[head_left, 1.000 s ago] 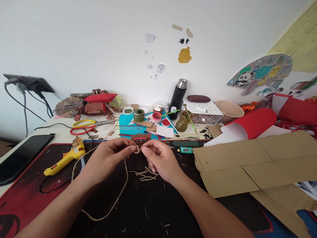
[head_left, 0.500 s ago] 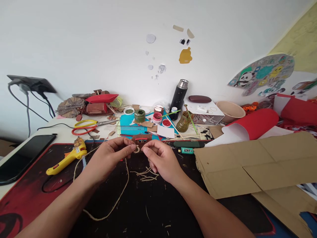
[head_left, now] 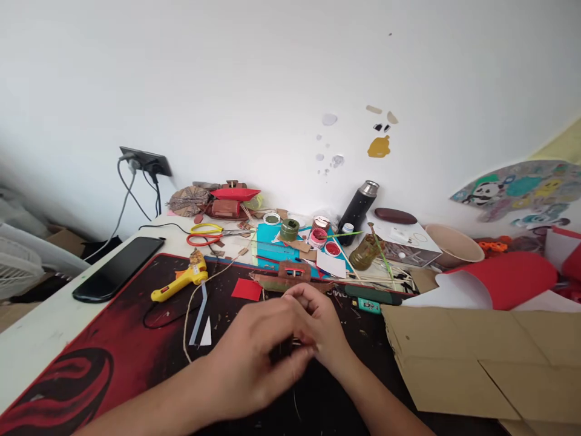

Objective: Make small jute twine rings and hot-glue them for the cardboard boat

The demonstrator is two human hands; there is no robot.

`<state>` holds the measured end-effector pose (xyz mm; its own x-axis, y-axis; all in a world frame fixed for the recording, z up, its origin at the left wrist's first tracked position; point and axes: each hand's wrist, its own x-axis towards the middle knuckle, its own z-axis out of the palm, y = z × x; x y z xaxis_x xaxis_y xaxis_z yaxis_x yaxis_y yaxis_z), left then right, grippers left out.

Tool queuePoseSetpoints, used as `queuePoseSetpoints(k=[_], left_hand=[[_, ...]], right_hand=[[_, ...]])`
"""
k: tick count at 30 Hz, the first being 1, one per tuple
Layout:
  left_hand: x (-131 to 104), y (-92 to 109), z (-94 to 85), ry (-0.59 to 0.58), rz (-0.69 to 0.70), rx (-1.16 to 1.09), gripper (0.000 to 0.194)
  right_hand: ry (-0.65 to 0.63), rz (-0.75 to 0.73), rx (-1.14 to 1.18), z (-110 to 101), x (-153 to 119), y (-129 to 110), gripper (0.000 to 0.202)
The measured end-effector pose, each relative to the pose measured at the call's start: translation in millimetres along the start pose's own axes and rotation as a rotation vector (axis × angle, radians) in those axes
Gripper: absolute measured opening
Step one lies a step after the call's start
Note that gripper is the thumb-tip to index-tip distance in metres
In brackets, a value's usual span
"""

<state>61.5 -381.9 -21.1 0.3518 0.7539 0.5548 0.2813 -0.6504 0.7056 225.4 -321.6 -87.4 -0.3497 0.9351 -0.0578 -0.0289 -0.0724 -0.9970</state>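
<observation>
Over the dark mat, my left hand [head_left: 265, 351] reaches across in front of my right hand [head_left: 324, 321], and their fingers meet. The fingers of both hands are closed around the worked part of a jute twine [head_left: 186, 327], mostly hidden behind my left fingers; only a tiny pale bit shows between them. From my left side a loose length of twine curves up past the yellow glue gun [head_left: 181, 283]. Just beyond my hands sits a small brown and green model boat [head_left: 276, 281], with a red paper square [head_left: 246, 289] at its left.
Scissors [head_left: 206, 233], open paint pots [head_left: 289, 230], a jar with brushes [head_left: 363, 253] and a black flask [head_left: 358, 209] stand along the back. Flat cardboard [head_left: 467, 357] covers the right side. At the left lie a phone [head_left: 118, 269] and the red-and-black mat [head_left: 131, 327].
My view has turned left and up. My hands, earlier side by side with a small twine coil between their fingertips, now overlap, the left in front, and hide the coil.
</observation>
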Motion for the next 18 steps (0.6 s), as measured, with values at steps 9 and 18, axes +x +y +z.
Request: queuePoseSetpoints(k=[9,18], left_hand=[[-64.9,-21.5,-93.1,0.281,-0.439,0.225,0.022],[-114.9,-90.5,-156.7,0.286,-0.779,0.435,0.063]], right_hand=[[-0.253,0.034,-0.111,65.8,0.6,-16.4,0.027],[-0.309,0.008,-0.45,88.3,11.9,-16.2,0.014]])
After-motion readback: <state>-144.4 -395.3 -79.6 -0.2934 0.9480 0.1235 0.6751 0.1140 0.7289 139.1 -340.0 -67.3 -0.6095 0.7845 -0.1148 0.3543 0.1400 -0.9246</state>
